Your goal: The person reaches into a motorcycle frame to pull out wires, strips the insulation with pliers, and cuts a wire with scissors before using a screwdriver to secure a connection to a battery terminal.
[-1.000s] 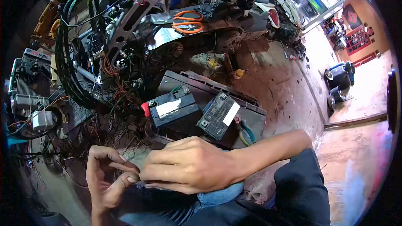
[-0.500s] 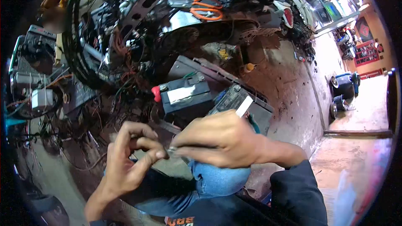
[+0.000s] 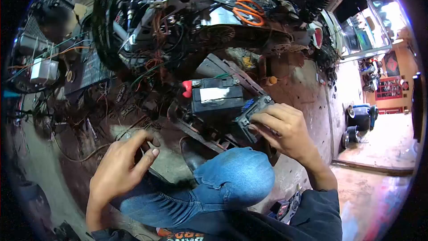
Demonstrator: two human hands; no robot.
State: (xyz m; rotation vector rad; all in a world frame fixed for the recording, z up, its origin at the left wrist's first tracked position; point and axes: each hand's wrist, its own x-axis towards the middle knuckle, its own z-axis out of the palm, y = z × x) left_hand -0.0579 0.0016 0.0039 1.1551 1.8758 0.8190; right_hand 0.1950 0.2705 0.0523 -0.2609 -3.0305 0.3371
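Note:
My left hand (image 3: 119,166) is raised over my left thigh, with thumb and curled forefinger brought together in a pinch. Whatever sits between those fingertips is too small to name. My right hand (image 3: 283,129) reaches over the tilted dark battery (image 3: 250,115), its bent fingers and thumb close together at the battery's top right edge, hiding that corner. Beside it stands a black battery (image 3: 217,96) with a white label and a red terminal cover (image 3: 187,89). My knee in blue jeans (image 3: 238,172) is just below the batteries.
A motorcycle frame (image 3: 178,1) with loose wiring (image 3: 158,29) fills the back. Orange-handled scissors (image 3: 248,12) lie on it. A white box (image 3: 44,71) with wires is at left. A small yellow-capped bottle (image 3: 271,81) stands on the floor, with dark bins (image 3: 359,117) by the doorway.
My hands, together above my lap before, have separated. The right moved right and up to the tilted battery; the left stayed low at left. The camera view has also shifted.

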